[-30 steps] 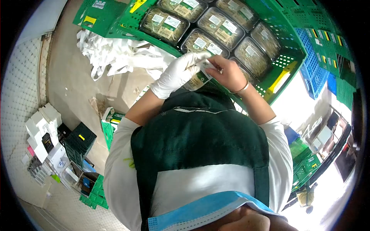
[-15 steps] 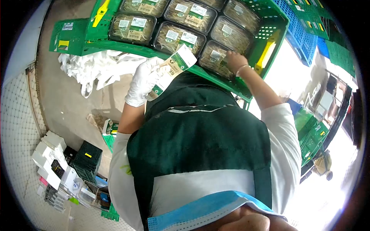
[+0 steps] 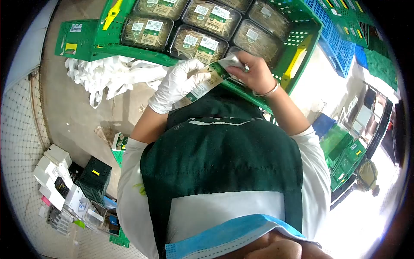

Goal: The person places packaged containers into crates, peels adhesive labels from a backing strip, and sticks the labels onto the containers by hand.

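My left hand [image 3: 179, 86], in a white glove, grips a strip of printed labels [image 3: 201, 90] with green and tan bands. My bare right hand [image 3: 255, 73], with a bracelet at its wrist, pinches the strip's upper end. Both hands are over the near edge of a green crate [image 3: 129, 54]. Clear-lidded plastic punnets [image 3: 184, 41] of thin, pale, strand-like produce lie in it in rows. The left punnets bear white stickers and green-and-tan labels. Two at the right, one of them a punnet [image 3: 258, 43] near my right hand, show only a small white sticker. My hands partly hide the nearest right punnet.
White strips [image 3: 103, 77] lie heaped below the crate's left side. Blue crates [image 3: 334, 43] and green crates [image 3: 351, 159] stand at the right. A dark crate [image 3: 95, 179] and white boxes [image 3: 54, 162] are at lower left. Another person [image 3: 367, 176] is at far right.
My right hand has left the near right punnet and moved left to the label strip, pinching its end. My left hand has shifted slightly right with the strip.
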The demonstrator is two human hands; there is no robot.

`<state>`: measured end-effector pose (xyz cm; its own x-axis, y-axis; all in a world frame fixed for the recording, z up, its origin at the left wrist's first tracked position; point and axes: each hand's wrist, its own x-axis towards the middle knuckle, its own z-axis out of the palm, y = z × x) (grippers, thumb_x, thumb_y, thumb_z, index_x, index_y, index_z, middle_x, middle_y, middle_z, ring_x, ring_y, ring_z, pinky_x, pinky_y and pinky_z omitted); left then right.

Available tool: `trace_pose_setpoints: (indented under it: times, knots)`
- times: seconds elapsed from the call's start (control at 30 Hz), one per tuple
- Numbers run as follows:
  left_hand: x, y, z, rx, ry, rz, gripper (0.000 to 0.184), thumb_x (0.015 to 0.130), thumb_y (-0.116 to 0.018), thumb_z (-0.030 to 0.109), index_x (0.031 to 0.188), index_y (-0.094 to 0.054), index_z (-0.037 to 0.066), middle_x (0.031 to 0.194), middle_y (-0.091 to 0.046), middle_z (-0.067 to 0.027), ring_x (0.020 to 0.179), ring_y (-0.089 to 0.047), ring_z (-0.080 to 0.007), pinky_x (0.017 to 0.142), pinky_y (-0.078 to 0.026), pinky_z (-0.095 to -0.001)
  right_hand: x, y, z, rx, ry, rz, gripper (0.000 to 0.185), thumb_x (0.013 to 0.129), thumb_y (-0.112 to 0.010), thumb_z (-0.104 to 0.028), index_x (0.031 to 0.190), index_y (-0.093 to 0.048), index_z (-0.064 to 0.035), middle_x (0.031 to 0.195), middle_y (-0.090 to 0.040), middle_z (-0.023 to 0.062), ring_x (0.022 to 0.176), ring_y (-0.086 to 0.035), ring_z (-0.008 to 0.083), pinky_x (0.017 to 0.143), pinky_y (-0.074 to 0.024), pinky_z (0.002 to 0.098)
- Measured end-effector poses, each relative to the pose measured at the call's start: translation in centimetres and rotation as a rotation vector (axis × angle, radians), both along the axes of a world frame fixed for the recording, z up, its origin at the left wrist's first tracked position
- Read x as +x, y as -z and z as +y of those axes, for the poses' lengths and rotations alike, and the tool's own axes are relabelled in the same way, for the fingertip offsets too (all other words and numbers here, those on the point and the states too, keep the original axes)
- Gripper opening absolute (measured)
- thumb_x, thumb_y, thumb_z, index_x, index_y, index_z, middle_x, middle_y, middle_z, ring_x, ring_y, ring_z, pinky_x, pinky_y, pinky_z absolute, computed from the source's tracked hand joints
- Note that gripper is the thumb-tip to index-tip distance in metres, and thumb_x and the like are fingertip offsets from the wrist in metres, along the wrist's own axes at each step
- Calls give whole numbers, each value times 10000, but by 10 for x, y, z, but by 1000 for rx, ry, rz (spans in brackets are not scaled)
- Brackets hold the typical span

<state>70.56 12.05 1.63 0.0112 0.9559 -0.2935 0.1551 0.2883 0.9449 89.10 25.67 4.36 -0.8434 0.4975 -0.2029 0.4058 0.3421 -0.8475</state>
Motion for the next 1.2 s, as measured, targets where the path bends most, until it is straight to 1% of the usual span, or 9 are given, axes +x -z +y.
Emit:
trace_pose_setpoints:
  times: [0.23, 0.37, 0.43, 0.63, 0.77, 0.87, 0.97, 1.1, 1.2]
  knots:
    - [33, -14, 19, -23, -158, 108, 229, 785, -599, 225, 747, -555, 3, 637, -555, -114, 545, -486, -141, 531, -406, -261, 8, -1, -4, 353, 182, 134, 123, 676, -648, -58, 794, -615, -45, 743, -602, 105, 683, -584, 209, 636, -465, 276]
    - [18, -17, 5, -119, -147, -136, 223, 764, -625, 205, 830, -565, 1, 696, -581, -69, 622, -516, -93, 560, -422, -235, 51, 33, 104, 759, 232, -476, 224, 732, -581, -159, 938, -562, -73, 902, -608, 118, 858, -560, 294, 716, -473, 376]
    - [5, -6, -7, -56, -238, -76, 194, 776, -606, 146, 872, -561, -17, 746, -594, -53, 668, -533, -85, 591, -434, -226, 59, 71, 133, 498, 68, -888, 350, 725, -564, -127, 1060, -480, -72, 1001, -568, 158, 949, -526, 323, 802, -439, 402]
    - [-13, 5, -25, -27, -308, -82, 167, 796, -578, 103, 914, -552, -13, 809, -597, -51, 728, -542, -78, 634, -447, -222, 49, 142, 125, 501, 56, -1070, 471, 755, -585, -218, 1148, -373, -66, 1150, -456, 174, 1064, -445, 331, 860, -409, 398]
    - [-1, 7, -19, 24, -384, -367, 163, 814, -549, 74, 950, -537, -16, 873, -585, -41, 777, -531, -67, 672, -448, -210, 40, 99, 102, 624, 220, -919, 664, 714, -629, -431, 1206, -368, -69, 1134, -479, 173, 1042, -463, 334, 858, -402, 402]
    - [4, 9, -17, 61, -360, -413, 188, 813, -550, 66, 982, -526, -14, 898, -581, -44, 801, -526, -63, 698, -444, -205, 10, 25, 49, -562, 119, 30, 613, 757, -622, -362, 1200, -389, -8, 1068, -527, 168, 990, -511, 238, 856, -417, 335]
    - [3, 6, -6, 144, -321, -217, 213, 807, -549, 44, 1012, -521, -9, 911, -582, -47, 822, -530, -72, 725, -440, -213, -10, 1, 3, 28, 22, 129, 279, 711, -667, -152, 924, -547, -18, 792, -585, 132, 726, -585, 224, 640, -447, 303]
    - [11, -24, 10, 47, -307, -146, 280, 765, -604, 40, 1035, -537, 15, 904, -593, -45, 799, -543, -78, 706, -442, -214, -18, 2, -14, -46, -52, 39, 172, 722, -631, -85, 862, -545, -31, 697, -544, 188, 627, -559, 316, 551, -437, 337]
    - [15, -40, 15, -227, -207, 216, 198, 734, -659, 107, 852, -534, 8, 839, -593, -47, 758, -524, -69, 669, -421, -204, -21, 2, -10, -136, 105, 143, 183, 707, -657, -91, 825, -536, -21, 637, -532, 81, 556, -513, 172, 522, -413, 283]
